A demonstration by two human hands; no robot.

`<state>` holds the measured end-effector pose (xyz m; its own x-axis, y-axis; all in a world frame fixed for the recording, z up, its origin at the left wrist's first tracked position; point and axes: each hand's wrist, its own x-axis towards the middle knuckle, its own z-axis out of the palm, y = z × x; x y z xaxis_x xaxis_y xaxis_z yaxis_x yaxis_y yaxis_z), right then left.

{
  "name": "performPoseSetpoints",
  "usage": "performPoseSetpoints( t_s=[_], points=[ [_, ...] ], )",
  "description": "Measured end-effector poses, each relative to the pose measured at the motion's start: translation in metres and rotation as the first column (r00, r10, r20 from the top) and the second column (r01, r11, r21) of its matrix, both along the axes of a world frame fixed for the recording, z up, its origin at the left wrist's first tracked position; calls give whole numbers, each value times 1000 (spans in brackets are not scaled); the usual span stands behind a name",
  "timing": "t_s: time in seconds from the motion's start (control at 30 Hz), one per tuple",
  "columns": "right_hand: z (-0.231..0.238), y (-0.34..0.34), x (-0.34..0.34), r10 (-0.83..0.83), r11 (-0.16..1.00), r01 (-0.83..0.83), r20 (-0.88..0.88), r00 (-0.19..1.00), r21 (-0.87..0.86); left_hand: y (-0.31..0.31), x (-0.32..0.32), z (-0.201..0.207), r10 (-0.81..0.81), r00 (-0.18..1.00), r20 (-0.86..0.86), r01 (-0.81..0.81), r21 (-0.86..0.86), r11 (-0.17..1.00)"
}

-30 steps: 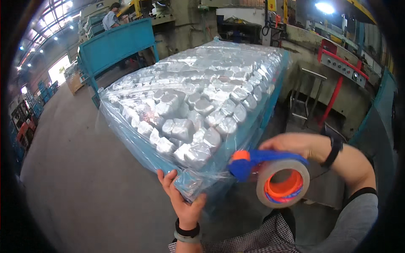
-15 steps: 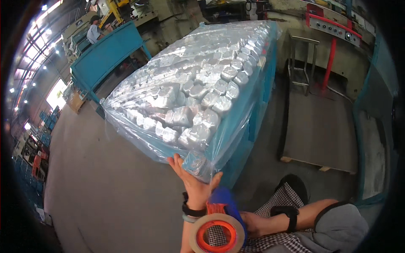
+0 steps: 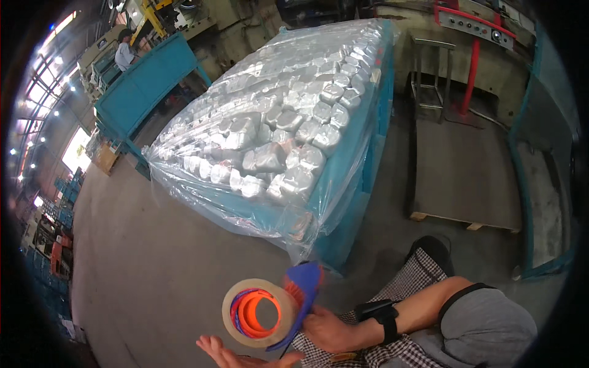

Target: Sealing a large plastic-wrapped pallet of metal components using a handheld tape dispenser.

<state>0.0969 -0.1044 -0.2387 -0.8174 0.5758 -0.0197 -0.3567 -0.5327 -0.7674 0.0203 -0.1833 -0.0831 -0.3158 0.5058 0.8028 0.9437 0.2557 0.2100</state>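
Gripping the tape dispenser (image 3: 308,283) in my right hand (image 3: 330,330), its roll (image 3: 229,310) just beside my open-fingered left hand (image 3: 248,359)

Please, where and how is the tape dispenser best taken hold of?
Probably by its slim blue handle, from the right, where the right grip holds it: the wide tape roll fills the left side, too bulky to wrap easily.
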Motion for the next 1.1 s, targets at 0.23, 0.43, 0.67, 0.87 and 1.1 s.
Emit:
performPoseSetpoints(
  t_s=[0.23,0.43,0.67,0.87,1.1],
  points=[
    [87,15,-9,9,949,-114,335,942,295,23,-23,58,-91,983,-158,-49,-708,704],
    [77,77,16,280,758,-316,153,948,570,33,-108,47,-394,911,122,381,-612,693],
    [119,162,28,-603,228,545,-322,730,807,13,-157,43,-405,903,147,417,-532,737],
    [137,153,-31,-715,-72,468,-373,591,881,0,-187,31,-348,927,139,370,-477,797],
    [120,157,-43,-728,-221,402,-424,538,889,4,-214,44,-326,945,-32,244,-596,765]
  ],
)
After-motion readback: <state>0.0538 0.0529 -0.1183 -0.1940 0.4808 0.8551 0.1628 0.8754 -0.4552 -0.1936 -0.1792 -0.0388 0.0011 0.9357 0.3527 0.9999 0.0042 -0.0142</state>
